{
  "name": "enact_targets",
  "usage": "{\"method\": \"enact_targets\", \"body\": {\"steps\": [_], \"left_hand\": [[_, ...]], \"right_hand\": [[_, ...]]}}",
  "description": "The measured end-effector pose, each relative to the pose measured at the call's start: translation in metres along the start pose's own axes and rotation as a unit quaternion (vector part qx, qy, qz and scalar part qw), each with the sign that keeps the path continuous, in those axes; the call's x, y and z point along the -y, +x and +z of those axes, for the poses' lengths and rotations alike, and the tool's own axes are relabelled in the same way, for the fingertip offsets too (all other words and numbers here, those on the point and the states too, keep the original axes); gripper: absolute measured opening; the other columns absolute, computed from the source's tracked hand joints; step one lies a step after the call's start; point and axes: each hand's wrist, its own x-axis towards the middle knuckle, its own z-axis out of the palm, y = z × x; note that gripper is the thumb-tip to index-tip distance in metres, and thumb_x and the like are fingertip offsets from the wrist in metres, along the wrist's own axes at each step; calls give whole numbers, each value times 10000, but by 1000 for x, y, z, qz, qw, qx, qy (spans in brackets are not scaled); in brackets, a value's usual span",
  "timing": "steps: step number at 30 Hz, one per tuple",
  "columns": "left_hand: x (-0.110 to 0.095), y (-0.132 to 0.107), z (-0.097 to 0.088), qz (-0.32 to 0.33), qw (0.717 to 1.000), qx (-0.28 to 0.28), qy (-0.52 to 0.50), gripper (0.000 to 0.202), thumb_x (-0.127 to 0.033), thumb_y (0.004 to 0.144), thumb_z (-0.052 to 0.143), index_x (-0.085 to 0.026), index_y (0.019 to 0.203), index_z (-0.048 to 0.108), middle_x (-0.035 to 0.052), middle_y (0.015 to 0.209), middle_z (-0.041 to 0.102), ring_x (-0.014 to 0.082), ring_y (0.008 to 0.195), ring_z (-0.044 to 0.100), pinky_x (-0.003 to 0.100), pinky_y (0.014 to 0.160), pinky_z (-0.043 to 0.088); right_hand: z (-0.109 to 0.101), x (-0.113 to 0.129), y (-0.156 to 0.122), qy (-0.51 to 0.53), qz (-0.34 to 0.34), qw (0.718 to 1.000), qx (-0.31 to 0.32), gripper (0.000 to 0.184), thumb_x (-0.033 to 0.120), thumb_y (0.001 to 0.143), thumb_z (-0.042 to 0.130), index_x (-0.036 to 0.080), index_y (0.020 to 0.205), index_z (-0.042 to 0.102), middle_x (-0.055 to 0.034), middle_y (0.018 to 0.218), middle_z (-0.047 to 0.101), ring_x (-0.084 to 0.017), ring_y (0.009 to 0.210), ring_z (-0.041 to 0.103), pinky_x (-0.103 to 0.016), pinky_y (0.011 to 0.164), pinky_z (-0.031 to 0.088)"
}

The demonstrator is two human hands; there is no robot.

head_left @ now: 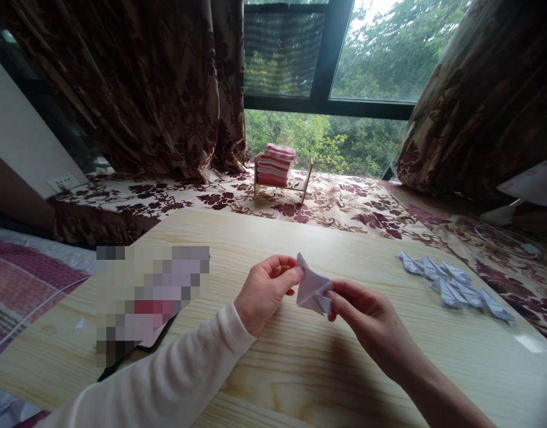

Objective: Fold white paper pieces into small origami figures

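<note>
A small folded piece of pale paper is held just above the light wooden table, between both hands. My left hand pinches its left edge with thumb and fingers closed. My right hand grips its lower right corner, fingers pressed together. A row of several finished folded paper pieces lies on the table to the right.
A blurred-out flat item lies on the table's left part. A small wooden rack with striped folded cloths stands on the patterned window seat behind. A white lamp and cable are at the far right. Curtains flank the window.
</note>
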Motion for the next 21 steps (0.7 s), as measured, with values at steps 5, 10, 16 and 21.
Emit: {"method": "enact_targets", "body": {"steps": [5, 10, 16, 21], "left_hand": [[1, -2, 1, 4, 1000, 23, 11, 223, -292, 630, 740, -123, 757, 667, 21, 662, 653, 118, 598, 540, 248, 596, 414], [2, -2, 1, 26, 998, 22, 47, 142, -240, 662, 708, -110, 720, 699, 31, 667, 673, 130, 630, 560, 250, 636, 429], [2, -4, 3, 29, 996, 40, 78, 152, -245, 695, 676, -115, 740, 742, 46, 684, 700, 162, 675, 595, 253, 638, 439], [-1, -6, 5, 13, 998, 39, 49, 145, -232, 707, 656, -118, 764, 724, 35, 704, 703, 139, 663, 586, 237, 636, 442]], "right_hand": [[0, -2, 0, -2, 5, 1000, 9, 320, 454, 790, 617, 160, 856, 725, -20, 634, 622, -133, 574, 521, -254, 544, 464], [-1, -5, 0, -18, 5, 1000, -26, 327, 458, 839, 568, 162, 889, 699, -9, 636, 600, -147, 633, 562, -252, 585, 478], [2, -6, -1, -43, -31, 998, -37, 212, 388, 800, 640, 183, 840, 674, -33, 785, 662, -158, 705, 615, -248, 624, 503], [1, -7, 0, -31, -17, 998, -53, 233, 403, 796, 633, 175, 760, 665, -4, 637, 611, -130, 588, 557, -228, 551, 467]]}}
